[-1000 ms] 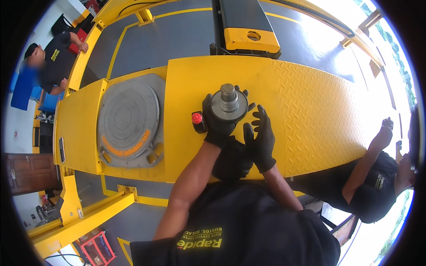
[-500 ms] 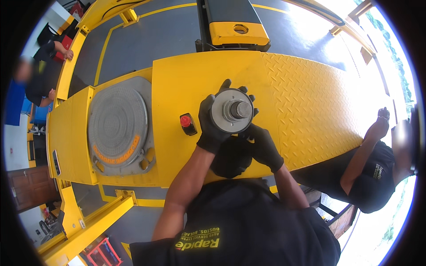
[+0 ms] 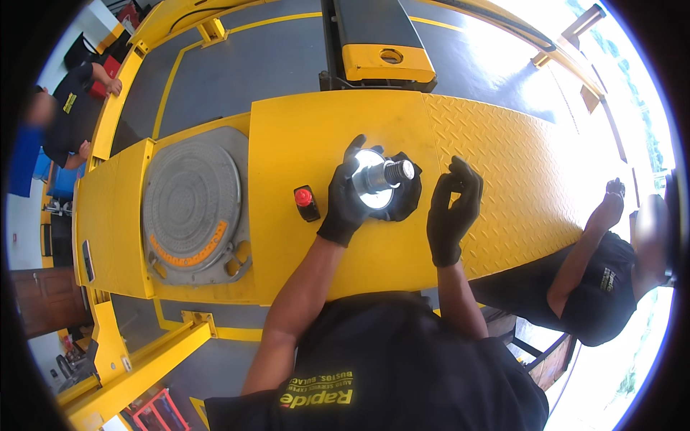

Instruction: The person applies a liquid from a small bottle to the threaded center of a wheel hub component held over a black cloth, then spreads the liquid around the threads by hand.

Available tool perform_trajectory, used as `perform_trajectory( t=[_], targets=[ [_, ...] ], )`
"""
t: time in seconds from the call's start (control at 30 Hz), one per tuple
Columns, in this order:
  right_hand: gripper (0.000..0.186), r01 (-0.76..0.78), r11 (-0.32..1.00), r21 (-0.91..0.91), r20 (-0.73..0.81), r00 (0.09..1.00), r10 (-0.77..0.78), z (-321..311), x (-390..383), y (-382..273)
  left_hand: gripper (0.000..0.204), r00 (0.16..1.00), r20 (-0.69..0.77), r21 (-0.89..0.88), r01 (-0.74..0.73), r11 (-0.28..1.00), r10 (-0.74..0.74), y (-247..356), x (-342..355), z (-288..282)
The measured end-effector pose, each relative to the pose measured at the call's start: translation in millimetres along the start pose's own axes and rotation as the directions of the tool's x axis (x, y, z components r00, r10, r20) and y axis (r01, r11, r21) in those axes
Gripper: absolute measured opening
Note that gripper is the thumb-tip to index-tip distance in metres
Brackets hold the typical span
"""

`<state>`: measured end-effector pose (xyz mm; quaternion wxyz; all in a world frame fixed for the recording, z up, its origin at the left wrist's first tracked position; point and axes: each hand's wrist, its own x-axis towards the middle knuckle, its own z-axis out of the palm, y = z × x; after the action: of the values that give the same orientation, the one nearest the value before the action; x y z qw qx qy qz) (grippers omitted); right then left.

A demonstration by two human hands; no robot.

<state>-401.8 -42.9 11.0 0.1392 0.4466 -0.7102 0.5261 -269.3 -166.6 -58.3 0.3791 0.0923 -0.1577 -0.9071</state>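
In the head view, a silver metal part (image 3: 373, 188) is gripped in the gloved left hand (image 3: 347, 203) above a yellow platform (image 3: 287, 144), its threaded end tilted rightward. The right hand (image 3: 454, 212) is held apart, empty, loosely curled; a red-topped container (image 3: 306, 205) is seen left of both.

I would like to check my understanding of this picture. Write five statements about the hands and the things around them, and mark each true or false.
1. The left hand holds a metal part. True.
2. The right hand touches the metal part. False; it is apart from it.
3. Both hands wear black gloves. True.
4. The red-capped bottle is right of both hands. False; it is to their left.
5. The metal part has a threaded end. True.
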Motion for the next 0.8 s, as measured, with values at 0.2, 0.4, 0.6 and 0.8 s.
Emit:
perform_trajectory(
  t=[0.2, 0.4, 0.6, 0.8],
  targets=[
    [0.055, 0.152, 0.954, 0.257, 0.433, 0.865, -0.255, 29, -10, -91, 0.063, 0.99, -0.053, -0.105, 0.121, 0.987, -0.127, 1, 4, 8],
    [0.065, 0.158, 0.978, 0.134, 0.71, 0.673, -0.206, 72, -5, -108, 0.068, 0.99, -0.015, -0.108, 0.138, 0.985, -0.14, 3, -5, 4],
    [0.035, 0.176, 0.983, 0.056, 0.594, 0.785, -0.174, 89, -35, -98, 0.074, 0.991, 0.007, -0.044, 0.132, 0.99, -0.132, 6, -14, 2],
    [0.029, 0.088, 0.976, 0.197, 0.426, 0.89, -0.166, 82, -34, -93, 0.08, 0.995, 0.016, 0.11, 0.094, 0.989, -0.096, 9, -23, -2]
  ],
)
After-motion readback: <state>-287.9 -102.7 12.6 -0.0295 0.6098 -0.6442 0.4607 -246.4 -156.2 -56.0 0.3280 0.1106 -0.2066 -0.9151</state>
